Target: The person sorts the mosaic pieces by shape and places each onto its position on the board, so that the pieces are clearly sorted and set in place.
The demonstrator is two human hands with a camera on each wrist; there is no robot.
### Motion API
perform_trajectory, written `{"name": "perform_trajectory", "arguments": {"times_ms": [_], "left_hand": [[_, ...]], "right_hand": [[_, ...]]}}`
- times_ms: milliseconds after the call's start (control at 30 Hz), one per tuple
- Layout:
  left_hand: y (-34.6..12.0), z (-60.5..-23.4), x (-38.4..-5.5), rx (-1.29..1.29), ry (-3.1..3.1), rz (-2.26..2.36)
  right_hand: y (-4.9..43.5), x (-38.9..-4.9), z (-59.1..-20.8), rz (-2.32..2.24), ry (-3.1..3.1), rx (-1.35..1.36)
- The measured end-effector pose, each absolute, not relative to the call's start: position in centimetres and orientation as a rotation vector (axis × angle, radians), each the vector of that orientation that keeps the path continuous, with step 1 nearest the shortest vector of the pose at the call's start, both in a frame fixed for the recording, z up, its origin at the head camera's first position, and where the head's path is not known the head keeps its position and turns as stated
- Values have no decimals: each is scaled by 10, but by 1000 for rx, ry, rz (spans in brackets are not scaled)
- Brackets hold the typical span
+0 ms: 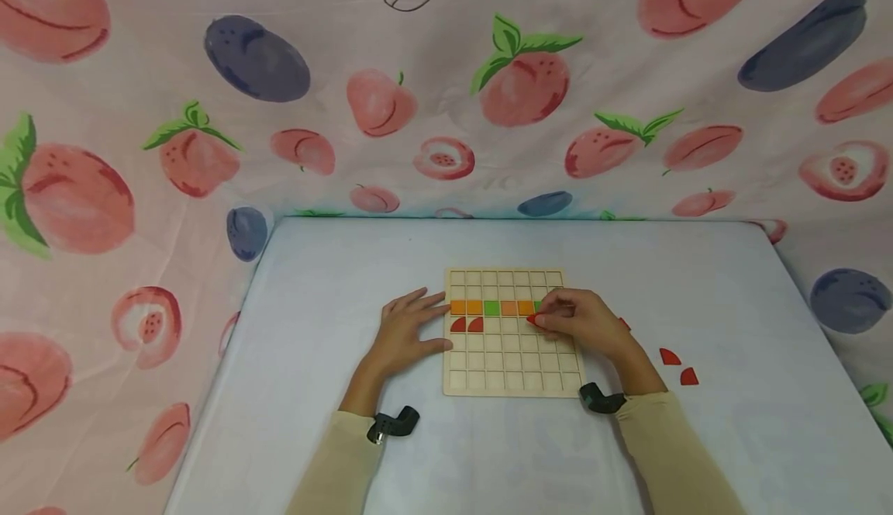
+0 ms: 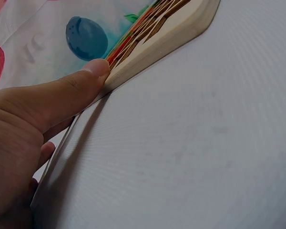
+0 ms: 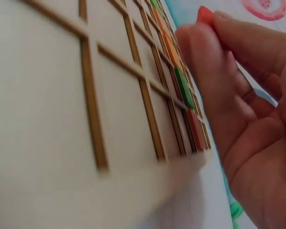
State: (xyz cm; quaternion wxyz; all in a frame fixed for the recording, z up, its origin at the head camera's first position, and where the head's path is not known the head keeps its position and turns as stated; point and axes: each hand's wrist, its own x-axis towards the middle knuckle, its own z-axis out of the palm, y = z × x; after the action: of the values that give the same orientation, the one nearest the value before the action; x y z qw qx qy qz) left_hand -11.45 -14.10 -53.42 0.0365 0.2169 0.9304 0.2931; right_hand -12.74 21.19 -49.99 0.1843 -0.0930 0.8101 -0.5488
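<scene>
A wooden grid board [image 1: 516,380] lies on the white table. Orange and green squares [image 1: 491,309] fill one of its rows, and two red quarter-circle pieces [image 1: 458,325] sit in the row below, at the left. My left hand [image 1: 405,329] spreads straight fingers at the board's left edge; the left wrist view has its thumb [image 2: 86,81] resting against the rim. Over the right part of the board, my right hand [image 1: 589,325] pinches a red piece [image 3: 205,15] between thumb and fingertips. Most of that piece is hidden by the fingers.
Two loose red quarter-circle pieces [image 1: 670,357] lie on the table right of the board. Another red piece [image 1: 624,324] shows partly behind my right wrist. A fruit-print cloth [image 1: 432,42] hangs behind the table's far edge.
</scene>
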Motion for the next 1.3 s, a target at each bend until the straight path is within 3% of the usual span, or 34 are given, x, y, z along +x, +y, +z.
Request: {"name": "perform_trajectory", "arguments": {"times_ms": [767, 1300], "left_hand": [[-141, -534, -116, 653, 2849, 900], [-141, -534, -116, 632, 2838, 899]], "right_hand": [[155, -133, -508, -1569, 2326, -283], [149, -137, -516, -1506, 2292, -179]]}}
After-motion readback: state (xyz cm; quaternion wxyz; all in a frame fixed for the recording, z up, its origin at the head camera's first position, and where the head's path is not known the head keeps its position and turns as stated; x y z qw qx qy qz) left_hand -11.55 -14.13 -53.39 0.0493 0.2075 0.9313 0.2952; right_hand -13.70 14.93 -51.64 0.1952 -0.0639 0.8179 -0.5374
